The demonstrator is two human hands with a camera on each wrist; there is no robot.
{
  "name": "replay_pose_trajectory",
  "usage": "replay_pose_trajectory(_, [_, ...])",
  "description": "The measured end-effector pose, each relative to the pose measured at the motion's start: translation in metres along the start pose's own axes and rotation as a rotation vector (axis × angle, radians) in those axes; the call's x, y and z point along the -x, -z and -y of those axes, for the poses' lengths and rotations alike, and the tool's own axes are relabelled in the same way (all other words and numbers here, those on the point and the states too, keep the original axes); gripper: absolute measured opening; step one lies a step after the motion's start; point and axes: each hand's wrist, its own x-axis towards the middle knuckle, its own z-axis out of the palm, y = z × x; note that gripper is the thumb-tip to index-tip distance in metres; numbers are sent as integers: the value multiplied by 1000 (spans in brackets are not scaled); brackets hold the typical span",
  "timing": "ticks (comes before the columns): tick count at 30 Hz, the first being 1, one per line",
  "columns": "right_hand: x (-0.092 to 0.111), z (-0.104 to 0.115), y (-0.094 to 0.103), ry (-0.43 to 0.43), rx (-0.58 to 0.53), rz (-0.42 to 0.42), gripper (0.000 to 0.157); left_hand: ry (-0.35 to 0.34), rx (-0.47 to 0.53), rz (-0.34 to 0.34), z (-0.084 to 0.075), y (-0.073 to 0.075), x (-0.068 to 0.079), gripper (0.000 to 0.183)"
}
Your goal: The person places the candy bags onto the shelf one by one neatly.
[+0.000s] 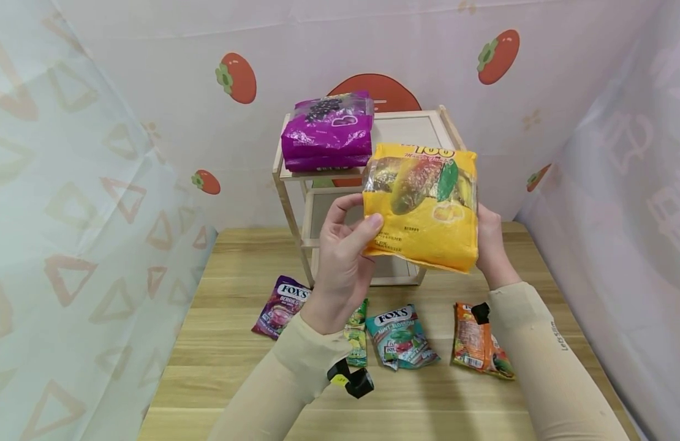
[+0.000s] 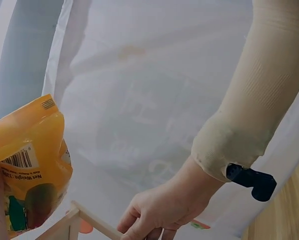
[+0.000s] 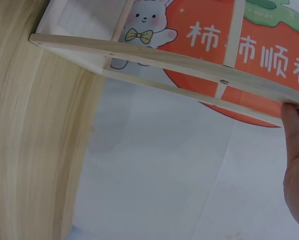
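Observation:
My left hand [image 1: 342,263] holds a yellow bag of mango gummies [image 1: 428,229] by its left edge, thumb on the front. The bag is raised before a small wooden shelf rack [image 1: 408,130], hiding part of it. Behind the bag, my right hand [image 1: 491,245] is partly covered; the left wrist view shows that hand [image 2: 164,210] gripping the rack's side rail [image 2: 99,222]. From the right wrist, a finger [image 3: 295,135] lies against the wooden upright [image 3: 179,60]. A purple bag of grape gummies [image 1: 329,135] sits on the top shelf at the left.
Candy packets lie on the wooden table [image 1: 219,343] in front of the rack: a purple Fox's Berries packet [image 1: 279,306], a green one [image 1: 356,343], a teal Fox's packet [image 1: 402,338] and an orange packet [image 1: 472,337]. A printed cloth backdrop [image 1: 384,43] surrounds the table's back and sides.

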Motion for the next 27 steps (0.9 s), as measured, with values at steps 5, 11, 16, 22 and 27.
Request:
replay_pose_trajectory(5, [0, -1, -1, 66, 23, -36, 22, -33, -9, -10, 2, -4, -9, 27])
replay_pose_trajectory(11, [1, -2, -3, 195, 87, -40, 6, -67, -16, -75, 9, -8, -16, 26])
replay_pose_trajectory(16, [0, -4, -5, 256, 153, -70, 7, -103, -22, -108, 12, -14, -21, 25])
replay_pose_trajectory(22, [-1, -2, -6, 110, 184, -69, 27, -123, -18, -126, 13, -22, -30, 23])
replay_pose_trajectory(27, [-1, 0, -6, 100, 202, -50, 25, -137, -52, -163, 13, -28, -37, 23])
